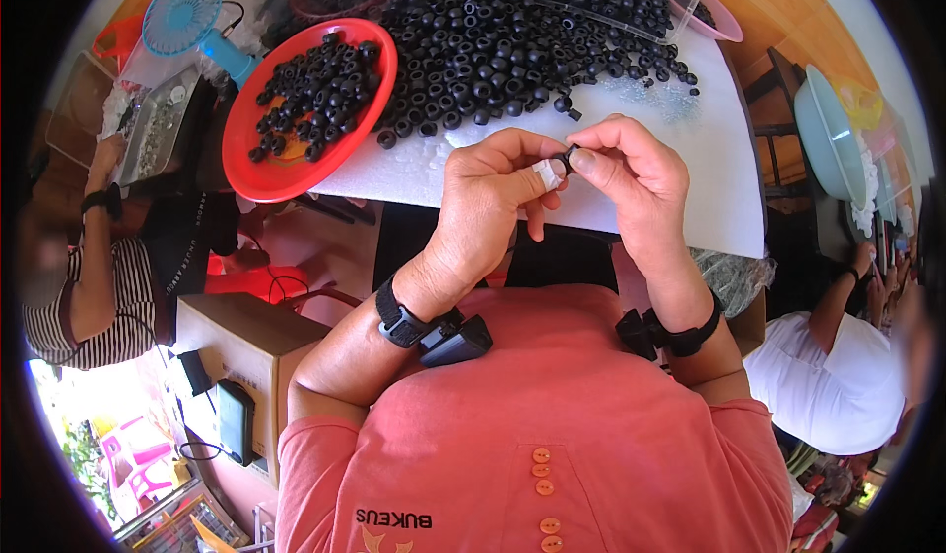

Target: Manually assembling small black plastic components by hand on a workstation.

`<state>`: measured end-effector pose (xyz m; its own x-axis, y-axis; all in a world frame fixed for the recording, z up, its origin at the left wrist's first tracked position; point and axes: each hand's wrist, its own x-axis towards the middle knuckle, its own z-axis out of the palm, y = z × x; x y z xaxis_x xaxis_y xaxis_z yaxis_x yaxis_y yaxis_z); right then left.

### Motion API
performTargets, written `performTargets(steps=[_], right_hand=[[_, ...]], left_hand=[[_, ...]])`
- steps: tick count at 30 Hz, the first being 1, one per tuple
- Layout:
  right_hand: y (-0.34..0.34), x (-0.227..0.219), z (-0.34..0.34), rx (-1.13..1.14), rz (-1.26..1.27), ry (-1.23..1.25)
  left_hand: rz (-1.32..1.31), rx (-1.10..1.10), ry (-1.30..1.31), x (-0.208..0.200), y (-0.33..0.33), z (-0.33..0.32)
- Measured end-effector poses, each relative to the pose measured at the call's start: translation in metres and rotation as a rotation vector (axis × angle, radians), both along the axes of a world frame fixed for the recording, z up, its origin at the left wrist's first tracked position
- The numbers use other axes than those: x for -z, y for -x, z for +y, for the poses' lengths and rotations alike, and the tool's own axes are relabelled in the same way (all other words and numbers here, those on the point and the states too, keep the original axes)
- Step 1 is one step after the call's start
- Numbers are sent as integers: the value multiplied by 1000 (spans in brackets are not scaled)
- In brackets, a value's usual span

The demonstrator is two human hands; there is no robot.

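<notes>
Part (pixel 568 158), black, sits between left hand (pixel 490 180) and right hand (pixel 642 172) fingertips.

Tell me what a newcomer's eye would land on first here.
Probably the big heap of round black pieces across the back of the white tabletop. Next, the bright red dish to its left, holding more black pieces. In front of the heap, the left hand and right hand meet at a small black piece.

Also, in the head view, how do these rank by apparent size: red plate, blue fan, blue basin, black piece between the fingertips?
1. Red plate, largest
2. Blue fan and blue basin: too alike to rank
3. Black piece, smallest
</notes>
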<state>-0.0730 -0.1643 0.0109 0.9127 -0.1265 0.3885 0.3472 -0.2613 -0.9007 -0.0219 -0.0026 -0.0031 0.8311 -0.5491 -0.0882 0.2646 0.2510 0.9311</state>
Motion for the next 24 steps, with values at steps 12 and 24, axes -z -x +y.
performTargets(steps=[12, 24], right_hand=[[2, 15, 9, 24, 3, -165], [1, 4, -4, 57, -189, 413]], left_hand=[[1, -43, 64, 3, 6, 0], [18, -43, -23, 0, 4, -3]])
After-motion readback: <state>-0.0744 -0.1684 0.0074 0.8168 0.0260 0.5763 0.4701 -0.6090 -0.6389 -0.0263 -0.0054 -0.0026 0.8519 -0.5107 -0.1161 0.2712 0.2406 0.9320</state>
